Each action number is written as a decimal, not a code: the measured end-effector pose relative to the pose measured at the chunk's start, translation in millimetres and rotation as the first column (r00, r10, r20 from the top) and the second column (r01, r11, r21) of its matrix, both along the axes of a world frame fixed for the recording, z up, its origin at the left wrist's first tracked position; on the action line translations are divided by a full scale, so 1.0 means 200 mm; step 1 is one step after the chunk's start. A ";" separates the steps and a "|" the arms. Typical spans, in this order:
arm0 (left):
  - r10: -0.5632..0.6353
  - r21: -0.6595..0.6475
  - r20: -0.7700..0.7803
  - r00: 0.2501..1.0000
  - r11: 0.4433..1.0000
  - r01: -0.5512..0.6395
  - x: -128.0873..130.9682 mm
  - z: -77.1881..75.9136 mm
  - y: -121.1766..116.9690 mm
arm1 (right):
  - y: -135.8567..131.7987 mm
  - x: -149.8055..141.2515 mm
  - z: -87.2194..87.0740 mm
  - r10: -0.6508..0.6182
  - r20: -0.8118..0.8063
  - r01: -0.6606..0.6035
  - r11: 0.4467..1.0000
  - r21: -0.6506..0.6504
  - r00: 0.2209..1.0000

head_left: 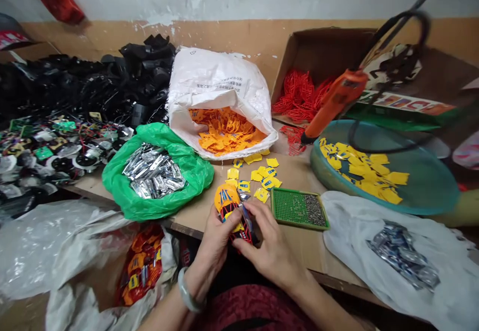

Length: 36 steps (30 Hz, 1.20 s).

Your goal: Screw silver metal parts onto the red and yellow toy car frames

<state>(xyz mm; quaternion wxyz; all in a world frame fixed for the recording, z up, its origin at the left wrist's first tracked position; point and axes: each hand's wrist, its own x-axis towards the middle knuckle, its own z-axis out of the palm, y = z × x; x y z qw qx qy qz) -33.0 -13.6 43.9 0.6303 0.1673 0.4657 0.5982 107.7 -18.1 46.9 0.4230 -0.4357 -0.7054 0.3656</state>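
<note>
In front of my body I have a toy car (226, 196) with an orange panel marked in blue, a yellow piece and a black-and-red body. My left hand (214, 241) is closed round its left side, the thumb lying across the top. The fingers and thumb of my right hand (275, 246) close on the car's right side and lower end, beside a shiny silvery part (246, 217); my fingers partly hide that contact. Just beyond the car lie several yellow printed pieces (269, 182). To its right is a green tray (288, 207) of small screws.
A green bag (123, 201) holds silvery parts; a white sack (220, 72) holds orange panels. An orange power screwdriver (335, 104) hangs above a teal basin (422, 171) of yellow pieces. Black parts (86, 82) are heaped left, and a white bag (348, 231) with silvery parts lies right.
</note>
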 end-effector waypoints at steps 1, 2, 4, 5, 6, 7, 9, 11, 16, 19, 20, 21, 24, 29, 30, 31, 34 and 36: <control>-0.006 -0.005 0.046 0.999 1.000 0.006 -0.01 0.00 -0.01 | 0.01 -0.01 -0.01 0.007 -0.017 -0.008 0.999 -0.035 1.000; -0.020 -0.013 0.093 0.995 1.000 0.022 -0.03 0.00 -0.02 | 0.02 -0.02 -0.03 0.008 -0.048 -0.012 0.996 -0.090 0.999; -0.055 -0.035 0.171 0.984 0.997 0.062 -0.07 -0.02 -0.03 | 0.06 -0.01 -0.05 -0.001 -0.157 -0.039 0.967 -0.253 0.988; -0.074 -0.048 0.194 0.978 0.995 0.085 -0.10 -0.04 -0.04 | 0.07 0.00 -0.06 -0.005 -0.224 -0.074 0.937 -0.342 0.975; -0.079 -0.061 0.208 0.975 0.994 0.094 -0.12 -0.05 -0.04 | 0.09 0.01 -0.06 -0.008 -0.288 -0.119 0.900 -0.420 0.958; -0.076 -0.074 0.215 0.974 0.993 0.094 -0.14 -0.07 -0.04 | 0.10 0.02 -0.07 -0.012 -0.344 -0.165 0.861 -0.482 0.939; -0.056 -0.097 0.213 0.976 0.992 0.078 -0.17 -0.10 -0.04 | 0.11 0.02 -0.07 -0.029 -0.418 -0.232 0.796 -0.559 0.908; -0.039 -0.107 0.198 0.979 0.992 0.062 -0.19 -0.12 -0.03 | 0.12 0.02 -0.08 -0.066 -0.444 -0.244 0.759 -0.603 0.894; -0.039 -0.120 0.183 0.982 0.991 0.061 -0.18 -0.12 -0.01 | 0.12 0.00 -0.09 -0.119 -0.437 -0.213 0.741 -0.637 0.892; -0.045 -0.118 0.180 0.983 0.991 0.067 -0.18 -0.11 -0.01 | 0.12 -0.01 -0.07 -0.058 -0.390 -0.196 0.792 -0.579 0.919; -0.049 -0.114 0.177 0.983 0.991 0.070 -0.18 -0.11 -0.01 | 0.12 -0.02 -0.06 -0.022 -0.345 -0.179 0.823 -0.539 0.938; -0.048 -0.107 0.172 0.984 0.992 0.067 -0.17 -0.11 -0.02 | 0.11 -0.03 -0.05 0.016 -0.281 -0.157 0.858 -0.488 0.960; -0.023 -0.067 0.139 0.990 0.997 0.033 -0.15 -0.10 -0.03 | 0.08 -0.06 -0.04 0.073 -0.040 -0.082 0.941 -0.327 0.997; -0.012 -0.041 0.017 1.000 0.999 0.013 -0.12 -0.06 -0.06 | 0.08 -0.10 -0.06 0.113 0.140 -0.084 0.977 -0.195 0.984; -0.009 -0.042 -0.005 1.000 0.999 0.009 -0.12 -0.05 -0.06 | 0.08 -0.10 -0.06 0.130 0.138 -0.103 0.977 -0.187 0.982; -0.004 -0.039 -0.024 1.000 0.999 0.004 -0.12 -0.05 -0.06 | 0.08 -0.10 -0.07 0.145 0.126 -0.121 0.976 -0.181 0.981; 0.005 -0.012 -0.070 0.998 1.000 -0.006 -0.13 -0.05 -0.05 | 0.10 -0.11 -0.06 0.169 0.057 -0.156 0.971 -0.180 0.984; 0.030 -0.003 -0.088 0.996 1.000 -0.030 -0.14 -0.06 -0.06 | 0.13 -0.10 -0.07 0.113 -0.023 -0.115 0.967 -0.227 0.993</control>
